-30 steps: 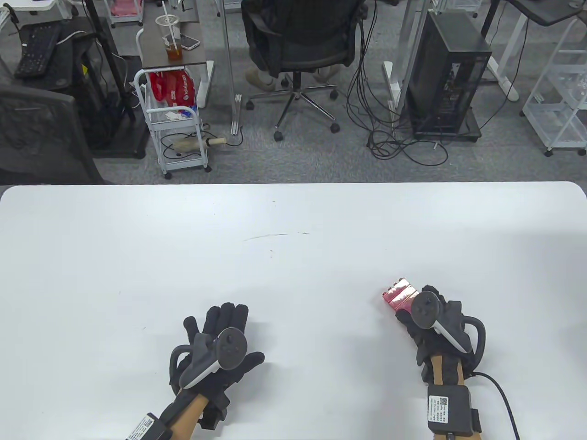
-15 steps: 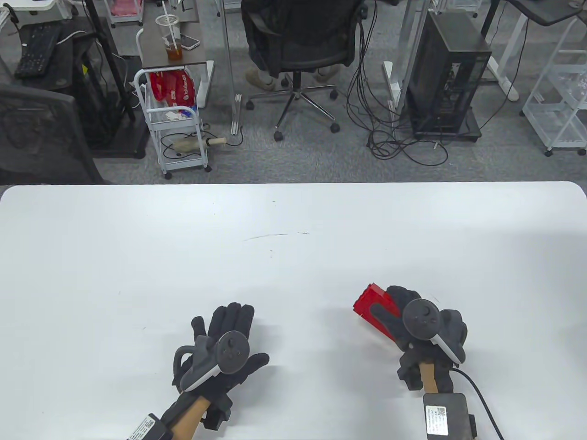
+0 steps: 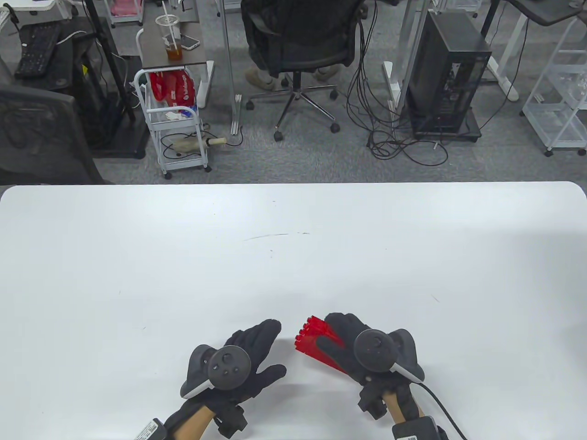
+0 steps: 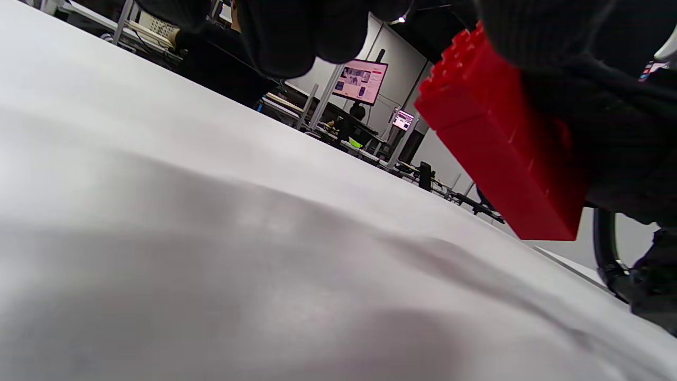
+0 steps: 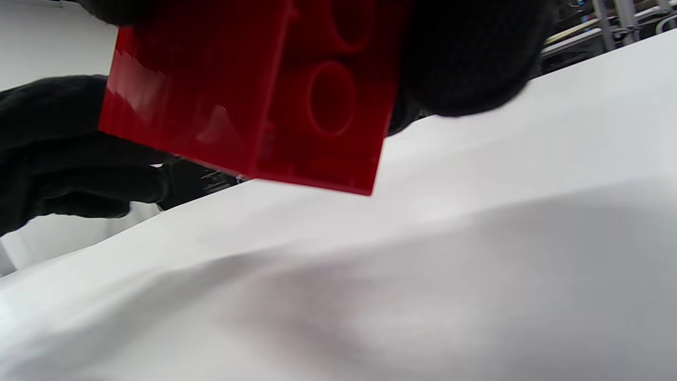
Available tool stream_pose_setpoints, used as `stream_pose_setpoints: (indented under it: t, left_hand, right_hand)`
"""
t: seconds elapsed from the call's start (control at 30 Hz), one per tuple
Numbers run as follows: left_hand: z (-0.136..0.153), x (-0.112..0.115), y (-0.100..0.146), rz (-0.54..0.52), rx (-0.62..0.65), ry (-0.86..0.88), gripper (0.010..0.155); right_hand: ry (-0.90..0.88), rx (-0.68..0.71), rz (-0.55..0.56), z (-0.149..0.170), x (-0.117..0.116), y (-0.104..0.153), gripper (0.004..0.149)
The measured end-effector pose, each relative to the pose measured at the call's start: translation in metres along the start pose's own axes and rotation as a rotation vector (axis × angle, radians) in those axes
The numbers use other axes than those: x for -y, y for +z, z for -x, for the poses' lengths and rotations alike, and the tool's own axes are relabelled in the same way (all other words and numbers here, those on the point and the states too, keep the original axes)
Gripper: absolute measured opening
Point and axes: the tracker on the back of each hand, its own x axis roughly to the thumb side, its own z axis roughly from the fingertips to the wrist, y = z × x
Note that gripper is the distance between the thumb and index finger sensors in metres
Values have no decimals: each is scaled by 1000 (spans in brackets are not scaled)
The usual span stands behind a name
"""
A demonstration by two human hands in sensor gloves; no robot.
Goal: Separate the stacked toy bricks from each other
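A stack of red toy bricks (image 3: 316, 341) is held in my right hand (image 3: 348, 339) above the white table, near the front edge, studs pointing left. The right wrist view shows the stack's hollow underside (image 5: 296, 90). The left wrist view shows it lifted off the table (image 4: 502, 153). My left hand (image 3: 257, 353) is open with fingers spread, just left of the stack and not touching it.
The white table (image 3: 293, 256) stretches far and wide around both hands. Beyond its far edge are an office chair (image 3: 298, 46), a small cart (image 3: 174, 123) and a computer tower (image 3: 449, 78) on the floor.
My right hand has carried the red stack left and toward the front edge, turning it. My left hand has moved right and closer to the stack, fingers still spread.
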Motion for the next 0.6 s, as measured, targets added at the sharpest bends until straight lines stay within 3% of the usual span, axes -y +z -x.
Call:
stream_pose_setpoints:
  t: [0.27, 0.6]
  left_hand:
    - [-1, 1, -1, -4, 27, 150, 82]
    - [-7, 1, 0, -38, 36, 204, 75]
  right_hand:
    - [54, 128, 24, -29, -11, 6, 62]
    - [103, 163, 52, -40, -13, 9, 62]
